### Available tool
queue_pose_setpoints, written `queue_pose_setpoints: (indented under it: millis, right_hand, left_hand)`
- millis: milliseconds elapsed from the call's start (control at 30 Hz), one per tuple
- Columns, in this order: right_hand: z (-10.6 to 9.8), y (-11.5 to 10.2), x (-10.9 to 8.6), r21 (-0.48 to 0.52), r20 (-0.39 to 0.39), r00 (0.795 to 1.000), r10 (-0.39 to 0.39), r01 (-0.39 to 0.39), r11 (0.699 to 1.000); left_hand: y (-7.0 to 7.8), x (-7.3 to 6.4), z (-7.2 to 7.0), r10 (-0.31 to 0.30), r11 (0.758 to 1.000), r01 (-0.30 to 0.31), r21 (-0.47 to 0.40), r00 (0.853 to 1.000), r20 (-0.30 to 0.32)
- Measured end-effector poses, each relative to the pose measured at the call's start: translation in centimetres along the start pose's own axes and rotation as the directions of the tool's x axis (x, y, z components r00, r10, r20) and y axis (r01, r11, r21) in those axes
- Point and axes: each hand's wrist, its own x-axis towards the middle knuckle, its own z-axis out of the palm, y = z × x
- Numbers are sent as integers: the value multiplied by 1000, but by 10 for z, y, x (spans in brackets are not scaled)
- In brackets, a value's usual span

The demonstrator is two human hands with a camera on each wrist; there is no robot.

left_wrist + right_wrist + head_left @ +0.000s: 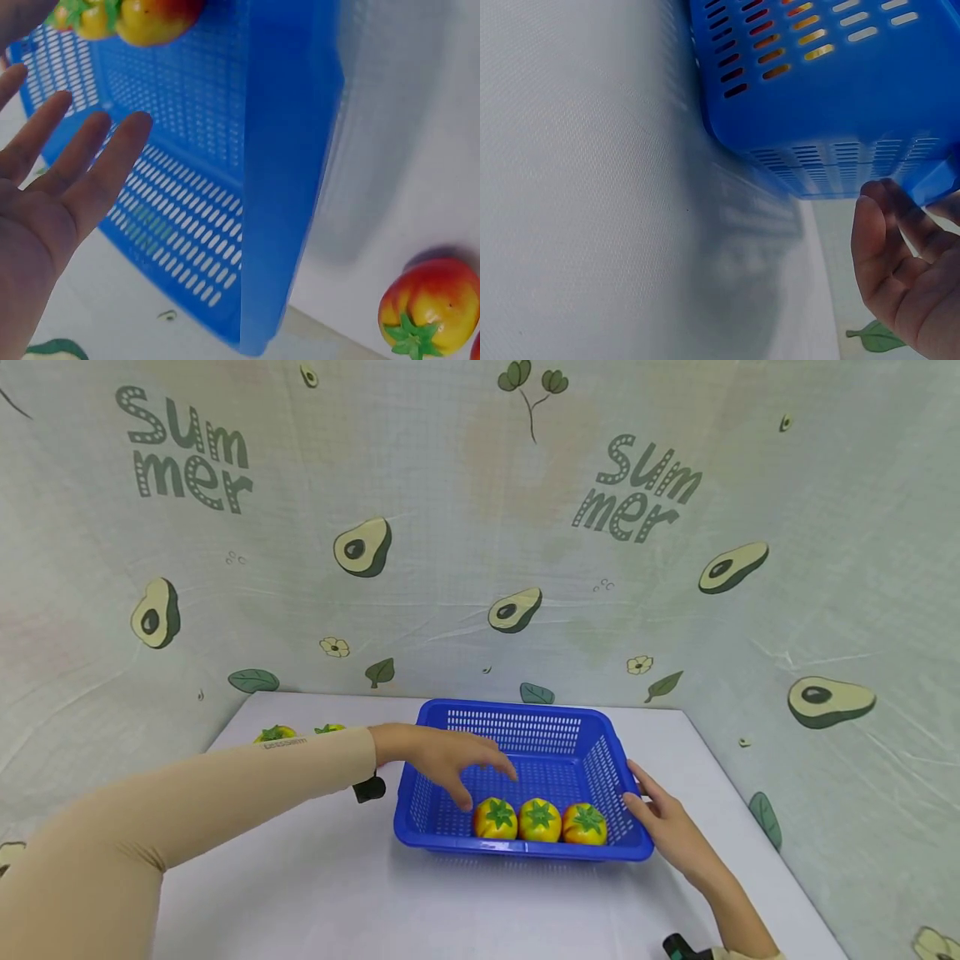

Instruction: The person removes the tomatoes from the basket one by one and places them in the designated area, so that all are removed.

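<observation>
A blue plastic basket [525, 846] with slotted walls stands on the white table. Three yellow-and-red tomatoes [540, 820] with green star-shaped tops sit in a row along its near wall. Over the basket's left part, my left hand [450, 758] hovers with fingers spread and nothing in it; the left wrist view shows its open palm [34, 225]. At the basket's right side, my right hand [671, 831] holds the rim, thumb near the top edge. From the right wrist view, the fingers [870, 232] bend in against the outer side below the rim.
More tomatoes [276, 733] lie on the table at the back left, partly hidden behind the left sleeve [247, 793]. One tomato [429, 309] shows outside the basket in the left wrist view. A printed cloth [450, 468] hangs around the table's back and sides.
</observation>
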Motion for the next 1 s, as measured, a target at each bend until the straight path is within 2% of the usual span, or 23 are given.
queue_pose_setpoints:
  millis: [200,367,667,1000]
  right_hand:
    - [0,0,1,-7,3,1000,-6,6,1000]
    - [-1,-1,2,1,2,1000,-13,13,1000]
    - [-2,-2,2,2,3,1000,-12,12,1000]
    - [-2,0,2,17,6,1000,-11,11,1000]
  left_hand:
    - [-5,16,8,14,1000,-13,-9,998,58]
    - [-7,26,9,23,1000,-23,7,994,109]
    - [-8,40,7,25,1000,-23,-14,989,147]
    - [-16,54,11,57,995,-43,-91,985,164]
